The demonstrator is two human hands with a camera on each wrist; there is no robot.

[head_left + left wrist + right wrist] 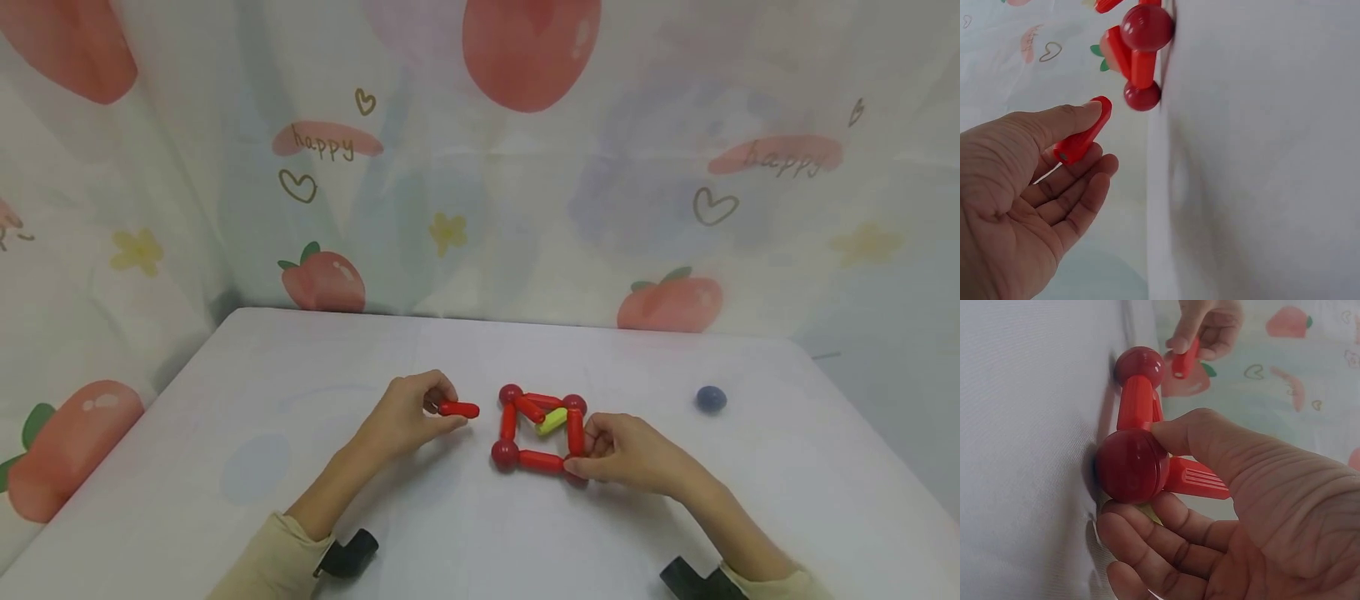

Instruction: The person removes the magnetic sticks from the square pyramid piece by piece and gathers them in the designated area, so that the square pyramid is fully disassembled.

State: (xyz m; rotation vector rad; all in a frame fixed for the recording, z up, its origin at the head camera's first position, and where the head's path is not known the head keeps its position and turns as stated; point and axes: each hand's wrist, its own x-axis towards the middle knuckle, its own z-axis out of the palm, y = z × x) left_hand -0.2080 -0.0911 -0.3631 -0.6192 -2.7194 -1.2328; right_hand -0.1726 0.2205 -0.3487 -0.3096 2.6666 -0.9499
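Red rods and balls in a square on the bench

Red square frame (540,429) of rods and balls lies flat on the white bench (225,400), near the middle; four red balls mark its corners, red rods form its sides, and inside it a further red rod (529,409) lies slanted next to a yellow-green rod (553,421); the right hand (626,454) grips the frame at its near right corner, thumb and fingers curled round the corner ball (1132,465) and the rods that meet there; the left hand (408,414), just left of the frame and apart from it, pinches a loose red rod (458,409) between thumb and fingers, the rod pointing toward the frame; the wrist view shows the other fingers of that hand relaxed below the rod; a dark blue ball (710,398) sits alone on the bench, well off to the right; both wrists wear dark straps under pale sleeves; behind and beside the bench hangs a light curtain (480,208) printed with peaches, hearts, flowers and the word happy
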